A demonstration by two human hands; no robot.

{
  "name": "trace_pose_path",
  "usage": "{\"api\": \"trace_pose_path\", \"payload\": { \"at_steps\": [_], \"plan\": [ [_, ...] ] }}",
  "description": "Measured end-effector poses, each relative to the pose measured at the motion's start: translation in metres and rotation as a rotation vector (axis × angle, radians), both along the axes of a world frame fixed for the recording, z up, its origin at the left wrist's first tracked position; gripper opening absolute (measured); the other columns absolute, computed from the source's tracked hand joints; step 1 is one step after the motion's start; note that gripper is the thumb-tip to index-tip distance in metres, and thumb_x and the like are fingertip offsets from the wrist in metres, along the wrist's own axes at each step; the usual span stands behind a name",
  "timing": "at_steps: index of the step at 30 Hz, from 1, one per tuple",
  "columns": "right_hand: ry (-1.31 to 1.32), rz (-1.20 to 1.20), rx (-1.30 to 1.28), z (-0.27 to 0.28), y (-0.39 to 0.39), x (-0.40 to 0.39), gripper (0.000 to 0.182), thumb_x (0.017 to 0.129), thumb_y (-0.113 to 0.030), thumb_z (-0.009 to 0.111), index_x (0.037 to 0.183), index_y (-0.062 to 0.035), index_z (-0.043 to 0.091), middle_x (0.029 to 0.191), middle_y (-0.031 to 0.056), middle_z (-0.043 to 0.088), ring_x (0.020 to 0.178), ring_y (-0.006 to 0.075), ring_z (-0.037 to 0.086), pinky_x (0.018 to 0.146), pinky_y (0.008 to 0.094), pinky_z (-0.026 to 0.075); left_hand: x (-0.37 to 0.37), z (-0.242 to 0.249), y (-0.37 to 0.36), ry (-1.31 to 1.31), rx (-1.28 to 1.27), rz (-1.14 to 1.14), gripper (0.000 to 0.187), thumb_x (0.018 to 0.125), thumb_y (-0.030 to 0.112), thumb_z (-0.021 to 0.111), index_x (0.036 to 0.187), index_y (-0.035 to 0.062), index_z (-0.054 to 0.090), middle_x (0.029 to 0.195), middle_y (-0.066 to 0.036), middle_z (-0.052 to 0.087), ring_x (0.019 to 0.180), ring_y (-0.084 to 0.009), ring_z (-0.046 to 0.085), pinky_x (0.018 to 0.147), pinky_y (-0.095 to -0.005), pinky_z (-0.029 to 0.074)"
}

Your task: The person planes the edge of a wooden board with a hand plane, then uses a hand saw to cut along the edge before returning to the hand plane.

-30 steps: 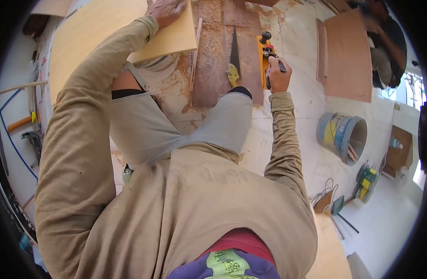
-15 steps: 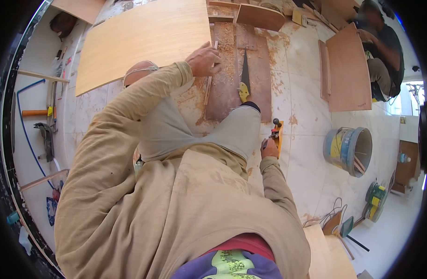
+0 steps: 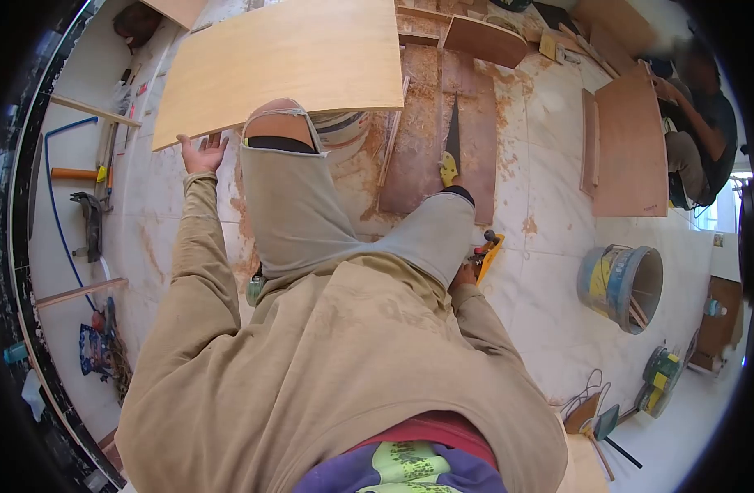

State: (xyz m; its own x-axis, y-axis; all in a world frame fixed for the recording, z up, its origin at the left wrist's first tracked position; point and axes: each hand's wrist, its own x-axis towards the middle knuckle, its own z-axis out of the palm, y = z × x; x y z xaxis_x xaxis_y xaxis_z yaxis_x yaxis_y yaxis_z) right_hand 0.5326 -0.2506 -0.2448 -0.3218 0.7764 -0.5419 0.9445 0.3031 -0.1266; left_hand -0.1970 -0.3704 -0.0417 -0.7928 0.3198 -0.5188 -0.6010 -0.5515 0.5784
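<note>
Our left hand (image 3: pixel 203 154) is spread at the board (image 3: pixel 282 70); right hand (image 3: pixel 464 277) grips the plane (image 3: pixel 492 258), partly behind our leg (image 3: pixel 437 232). Saw (image 3: pixel 452 146) ahead, bucket (image 3: pixel 604 284) right.

Passage over floor (image 3: pixel 545 263) between plane (image 3: pixel 492 258) and bucket (image 3: pixel 604 283); board (image 3: pixel 287 70) blocks left hand (image 3: pixel 203 154) ahead, knee (image 3: pixel 278 126) on its right.

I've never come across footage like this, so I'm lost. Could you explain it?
No machine here: a person works bare-handed, filmed by a camera on their own head, looking forward and down. The open left hand, palm up, is at the edge of a large, pale-yellow wooden board. The right hand, partly hidden, holds a yellow metal hand plane with a round black knob. On the pale tiled floor lies a flat reddish-brown board, bearing a dark-bladed, yellow-handled saw and scattered wood shavings.
</note>
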Motion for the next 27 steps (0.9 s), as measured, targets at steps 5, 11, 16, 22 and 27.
{"api": "trace_pose_path", "payload": {
  "at_steps": [5,11,16,22,27],
  "plan": [
    [0.059,-0.196,-0.125,0.016,0.032,-0.001,0.025,0.084,-0.025,0.065,0.102,-0.0076,0.069,0.106,0.0205,0.068,0.099,0.0394,0.065,0.086,0.0461,0.053,-0.055,-0.015,0.034,0.141,0.096,-0.111,0.037,0.094,0.032,0.067,0.121,0.0082,0.058,0.114,-0.009,0.069,0.105,-0.029,0.067,0.089,-0.0485,0.057],
    [0.567,-0.373,0.216,0.07,0.09,0.001,0.021,0.082,-0.018,0.06,0.094,-0.0059,0.071,0.089,0.0156,0.072,0.085,0.0336,0.069,0.079,0.0429,0.055,-0.097,0.09,0.051,0.322,-0.103,-0.137,0.03,0.09,0.003,0.063,0.116,-0.0082,0.053,0.113,-0.026,0.066,0.107,-0.0394,0.066,0.091,-0.0532,0.059],
    [0.907,-0.339,0.301,0.14,0.127,-0.087,0.018,0.083,-0.015,0.059,0.092,-0.0048,0.071,0.083,0.017,0.071,0.079,0.0329,0.07,0.074,0.0408,0.055,-0.151,0.148,0.067,0.31,-0.169,-0.257,0.029,0.089,0.001,0.061,0.113,-0.0146,0.053,0.114,-0.031,0.063,0.105,-0.0436,0.065,0.091,-0.0536,0.058],
    [1.31,-0.286,0.169,0.211,0.132,-0.199,0.027,0.083,-0.018,0.062,0.104,-0.0029,0.072,0.094,0.0174,0.073,0.084,0.0292,0.071,0.077,0.0354,0.055,-0.157,0.183,0.074,0.269,-0.263,-0.427,0.025,0.097,0.003,0.051,0.111,-0.019,0.053,0.109,-0.032,0.064,0.105,-0.0423,0.066,0.091,-0.0495,0.06],
    [1.758,-0.318,0.02,0.278,0.188,-0.304,0.04,0.091,-0.025,0.06,0.12,0.0023,0.063,0.11,0.0178,0.069,0.092,0.025,0.07,0.078,0.0329,0.056,-0.167,0.172,0.064,0.271,-0.249,-0.496,0.026,0.098,0.002,0.051,0.112,-0.0196,0.052,0.113,-0.033,0.062,0.106,-0.0425,0.065,0.091,-0.0478,0.06]
  ]
}}
